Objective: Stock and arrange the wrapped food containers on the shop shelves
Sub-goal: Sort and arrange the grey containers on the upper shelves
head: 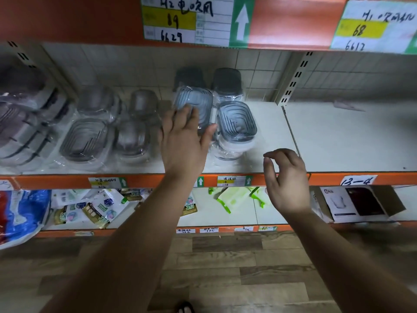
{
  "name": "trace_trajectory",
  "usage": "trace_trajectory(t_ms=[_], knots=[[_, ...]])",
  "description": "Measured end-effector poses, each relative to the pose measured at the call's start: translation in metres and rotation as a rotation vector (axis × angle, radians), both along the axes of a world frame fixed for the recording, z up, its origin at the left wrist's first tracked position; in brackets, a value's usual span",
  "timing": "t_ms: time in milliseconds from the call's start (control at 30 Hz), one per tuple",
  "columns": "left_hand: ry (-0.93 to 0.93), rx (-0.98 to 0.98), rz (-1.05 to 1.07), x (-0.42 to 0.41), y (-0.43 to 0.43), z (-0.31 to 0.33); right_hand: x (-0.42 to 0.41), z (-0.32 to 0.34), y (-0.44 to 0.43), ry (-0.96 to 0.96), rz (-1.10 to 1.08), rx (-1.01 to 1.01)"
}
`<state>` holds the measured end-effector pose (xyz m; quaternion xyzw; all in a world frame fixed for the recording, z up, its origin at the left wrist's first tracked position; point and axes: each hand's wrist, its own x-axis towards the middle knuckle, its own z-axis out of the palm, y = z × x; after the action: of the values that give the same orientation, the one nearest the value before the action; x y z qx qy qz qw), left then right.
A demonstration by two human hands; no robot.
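Left price tag [187, 19] reads 89, 6629; right tag [372, 28] 68, 6612

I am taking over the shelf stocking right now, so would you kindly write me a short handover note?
Left hand: fingers fairly straight on the lid of a wrapped container, thumb at its right side.
Right hand: loosely curled, empty, in front of the shelf edge.
Done: other wrapped containers sit in rows to the left; a neighbouring container stands just to the right.
Left: probably square this one up beside its neighbour, then carry on rightward.
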<state>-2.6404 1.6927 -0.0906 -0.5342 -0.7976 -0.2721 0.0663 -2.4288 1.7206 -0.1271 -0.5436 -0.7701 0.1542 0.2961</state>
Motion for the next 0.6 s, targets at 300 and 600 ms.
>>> trace_trajectory(t_ms=[300, 600], knots=[[-0.003, 0.031, -0.096, 0.018, -0.049, 0.012, 0.011, 0.034, -0.026, 0.036, 0.03, -0.021], [0.086, 0.108, -0.127, 0.048, -0.119, 0.081, 0.037, 0.118, -0.068, 0.091, 0.061, -0.019]])
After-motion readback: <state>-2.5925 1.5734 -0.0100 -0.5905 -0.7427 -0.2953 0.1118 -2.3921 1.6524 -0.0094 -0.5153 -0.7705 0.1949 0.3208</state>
